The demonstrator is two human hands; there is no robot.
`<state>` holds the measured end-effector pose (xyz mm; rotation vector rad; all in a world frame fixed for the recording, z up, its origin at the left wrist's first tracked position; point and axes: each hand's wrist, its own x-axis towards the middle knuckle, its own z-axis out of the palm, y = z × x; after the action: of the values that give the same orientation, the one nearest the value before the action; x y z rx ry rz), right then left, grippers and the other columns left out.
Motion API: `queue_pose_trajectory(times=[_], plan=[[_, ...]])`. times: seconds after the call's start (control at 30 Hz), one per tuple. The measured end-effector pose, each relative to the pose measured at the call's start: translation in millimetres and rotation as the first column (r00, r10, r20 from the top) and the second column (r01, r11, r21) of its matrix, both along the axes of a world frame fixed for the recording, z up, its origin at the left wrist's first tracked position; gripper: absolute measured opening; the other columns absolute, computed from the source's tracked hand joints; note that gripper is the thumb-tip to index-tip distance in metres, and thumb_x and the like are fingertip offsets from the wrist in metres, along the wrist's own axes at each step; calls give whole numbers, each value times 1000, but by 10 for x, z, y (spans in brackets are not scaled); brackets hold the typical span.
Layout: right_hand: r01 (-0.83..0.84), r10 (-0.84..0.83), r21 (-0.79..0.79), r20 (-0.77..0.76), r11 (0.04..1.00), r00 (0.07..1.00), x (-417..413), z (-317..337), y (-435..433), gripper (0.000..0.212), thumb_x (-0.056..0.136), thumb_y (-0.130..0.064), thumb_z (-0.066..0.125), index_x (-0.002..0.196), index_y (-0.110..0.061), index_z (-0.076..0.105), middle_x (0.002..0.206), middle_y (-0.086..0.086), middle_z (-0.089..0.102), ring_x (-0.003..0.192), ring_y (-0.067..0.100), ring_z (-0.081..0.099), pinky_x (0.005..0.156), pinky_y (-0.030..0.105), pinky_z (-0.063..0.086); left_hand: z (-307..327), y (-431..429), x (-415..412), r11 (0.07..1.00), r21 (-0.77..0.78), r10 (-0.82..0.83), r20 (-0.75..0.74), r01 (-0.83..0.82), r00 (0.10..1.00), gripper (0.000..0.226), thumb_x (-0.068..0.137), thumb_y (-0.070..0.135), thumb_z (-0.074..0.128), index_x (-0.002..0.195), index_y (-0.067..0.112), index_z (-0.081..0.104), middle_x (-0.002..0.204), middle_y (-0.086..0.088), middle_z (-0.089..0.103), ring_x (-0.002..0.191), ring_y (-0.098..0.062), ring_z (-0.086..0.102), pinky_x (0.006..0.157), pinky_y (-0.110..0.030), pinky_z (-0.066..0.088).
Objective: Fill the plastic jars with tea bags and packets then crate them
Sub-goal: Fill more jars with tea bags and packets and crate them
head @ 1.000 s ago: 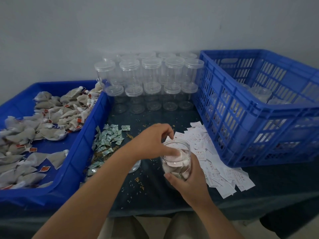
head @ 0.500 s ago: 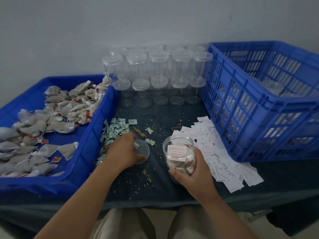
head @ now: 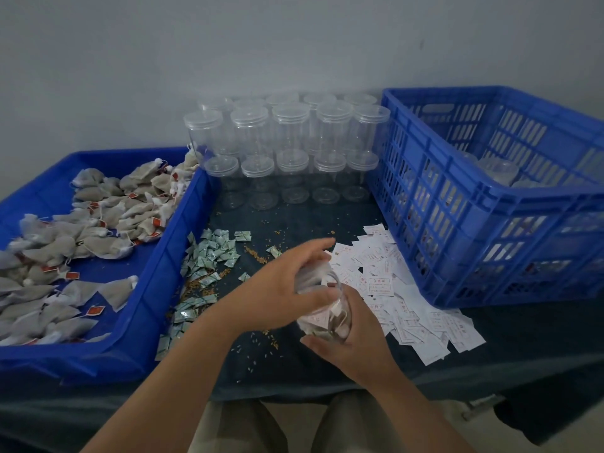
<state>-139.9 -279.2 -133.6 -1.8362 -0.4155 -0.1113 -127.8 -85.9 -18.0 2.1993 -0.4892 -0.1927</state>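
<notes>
Your right hand (head: 353, 341) wraps the filled jar (head: 327, 318) from underneath, tilted, left of the blue crate (head: 457, 223). Your left hand (head: 281, 289) curls over its mouth, gripping the clear lid (head: 309, 276). The empty jars (head: 291, 132) are farther back, beside that crate.

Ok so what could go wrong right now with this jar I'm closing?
The right hand grips the filled clear plastic jar tilted, so contents could spill if the clear round lid under the left hand seats crooked. Its tea bags might get pinched at the rim. Nearby loose white paper slips could get brushed off the table edge.
</notes>
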Motion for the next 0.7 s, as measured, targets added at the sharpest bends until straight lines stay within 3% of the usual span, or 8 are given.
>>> queue_pose_trajectory(times=[0.03, 0.13, 0.23, 0.33, 0.43, 0.57, 0.7], plan=[[-3, 3, 1, -16, 1000, 1000, 10, -9, 0, 75, 71, -55, 96, 132, -46, 53, 123, -15, 71, 112, 11, 72, 88, 23, 60, -7, -23, -16, 998, 54, -19, 43, 17, 999, 70, 84, 78, 61, 148, 56, 44, 138, 33, 47, 131, 9, 48, 98, -6, 42], [0, 0, -10, -21, 1000, 1000, 39, -26, 18, 74, 72, -57, 95, 133, -43, 54, 120, -13, 72, 107, 14, 74, 84, 37, 64, -20, -153, -61, 991, 124, 29, 95, -40, 995, 61, 80, 83, 60, 135, 55, 56, 136, 34, 39, 138, 3, 36, 105, -18, 38], [2, -2, -17, -1, 1000, 1000, 46, -43, 29, 80, 70, -69, 91, 134, -39, 55, 118, -11, 72, 106, 16, 74, 83, 41, 65, -40, -315, -71, 974, 188, 100, 137, -125, 986, 51, 85, 84, 51, 122, 48, 57, 131, 33, 45, 132, 0, 44, 105, -30, 44], [9, -9, -34, 23, 999, 1000, 41, -64, 26, 85, 71, -68, 92, 140, -43, 51, 126, -16, 71, 116, 12, 71, 88, 34, 63, -49, -437, -34, 953, 185, 221, 123, -242, 967, 62, 93, 83, 32, 132, 42, 60, 123, 24, 58, 127, -8, 53, 107, -42, 49], [44, -38, -87, 63, 995, 997, 72, -94, 25, 78, 70, -75, 87, 135, -52, 51, 120, -27, 69, 112, 1, 69, 83, 13, 56, -88, -561, -2, 900, 303, 288, 123, -312, 950, 56, 102, 71, 30, 134, 37, 60, 138, 15, 58, 132, -14, 49, 111, -45, 43], [112, -88, -203, 121, 973, 989, 128, -207, 15, 60, 70, -64, 85, 117, -53, 50, 111, -37, 63, 101, -7, 67, 76, 2, 46, -114, -624, -61, 833, 486, 94, 348, -266, 933, 37, 107, 51, 37, 130, 32, 59, 137, 11, 55, 123, -17, 51, 105, -41, 43], [40, -28, -132, 88, 990, 996, 124, -203, -32, 69, 68, -52, 92, 122, -57, 49, 113, -33, 67, 100, -8, 69, 74, 1, 47, -96, -475, -37, 836, 542, -144, 364, -83, 920, 34, 104, 45, 43, 132, 32, 57, 139, 15, 54, 121, -13, 49, 105, -39, 43]])
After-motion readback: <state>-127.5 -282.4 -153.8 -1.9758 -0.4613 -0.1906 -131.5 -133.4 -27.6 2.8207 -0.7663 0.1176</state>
